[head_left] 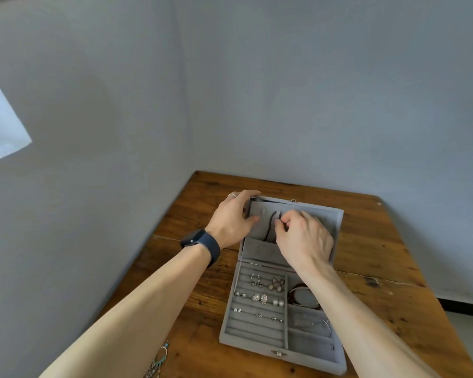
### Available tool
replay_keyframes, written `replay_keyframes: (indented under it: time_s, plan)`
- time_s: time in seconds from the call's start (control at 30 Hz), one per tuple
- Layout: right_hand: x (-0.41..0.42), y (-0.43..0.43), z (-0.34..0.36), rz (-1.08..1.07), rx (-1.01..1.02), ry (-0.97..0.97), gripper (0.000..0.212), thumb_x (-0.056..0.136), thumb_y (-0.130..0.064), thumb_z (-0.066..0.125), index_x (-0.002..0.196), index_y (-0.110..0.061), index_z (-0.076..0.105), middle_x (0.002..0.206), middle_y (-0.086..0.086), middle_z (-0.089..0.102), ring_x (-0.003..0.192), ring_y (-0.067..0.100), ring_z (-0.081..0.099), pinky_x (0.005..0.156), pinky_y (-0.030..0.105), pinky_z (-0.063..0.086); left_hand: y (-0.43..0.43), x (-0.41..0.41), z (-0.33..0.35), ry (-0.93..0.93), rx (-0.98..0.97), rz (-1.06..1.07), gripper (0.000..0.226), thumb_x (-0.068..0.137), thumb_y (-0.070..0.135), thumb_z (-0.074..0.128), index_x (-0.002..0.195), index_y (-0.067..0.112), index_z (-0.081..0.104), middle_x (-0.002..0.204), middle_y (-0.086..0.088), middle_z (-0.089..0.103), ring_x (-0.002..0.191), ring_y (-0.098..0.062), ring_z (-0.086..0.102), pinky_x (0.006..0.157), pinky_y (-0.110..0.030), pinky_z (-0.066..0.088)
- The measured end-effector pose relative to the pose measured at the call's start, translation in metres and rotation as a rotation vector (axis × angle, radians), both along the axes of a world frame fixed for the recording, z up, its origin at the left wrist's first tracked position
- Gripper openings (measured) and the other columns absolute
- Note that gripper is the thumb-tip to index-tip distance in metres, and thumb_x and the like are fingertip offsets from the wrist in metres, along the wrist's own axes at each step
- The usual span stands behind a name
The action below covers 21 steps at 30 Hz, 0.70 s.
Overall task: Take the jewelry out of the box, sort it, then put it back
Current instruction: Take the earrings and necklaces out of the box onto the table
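Head | left grip holds box lid | right grip pinches dark necklace

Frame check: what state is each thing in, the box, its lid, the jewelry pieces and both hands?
jewelry box: open, on the table.
lid: swung back, gripped at its left edge by the left hand.
necklace: hanging inside the lid, pinched by the right hand.
earrings: seated in the box's left section.
red bracelet: lying in the upper right compartment.
turquoise jewelry: out of the box, on the table.
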State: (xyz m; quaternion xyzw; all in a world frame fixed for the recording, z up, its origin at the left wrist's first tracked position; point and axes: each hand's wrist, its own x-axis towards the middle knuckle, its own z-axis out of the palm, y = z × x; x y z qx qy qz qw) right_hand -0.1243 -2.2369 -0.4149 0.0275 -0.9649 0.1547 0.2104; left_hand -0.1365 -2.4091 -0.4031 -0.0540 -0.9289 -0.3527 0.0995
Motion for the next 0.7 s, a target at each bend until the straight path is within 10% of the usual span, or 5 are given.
replay_keyframes:
  time_s: [0.7]
  plan:
    - [0.033,0.028,0.118,0.462,-0.276,0.207,0.010,0.103,-0.022,0.045,0.100,-0.016,0.052,0.100,-0.001,0.052,0.086,0.018,0.053,0.073,0.031,0.038,0.019,0.056,0.111,0.132,0.023,-0.118,0.056,0.086,0.044,0.070,0.138,0.036,0.053,0.130,0.009,0.064,0.120,-0.008,0.057,0.097,-0.023,0.043]
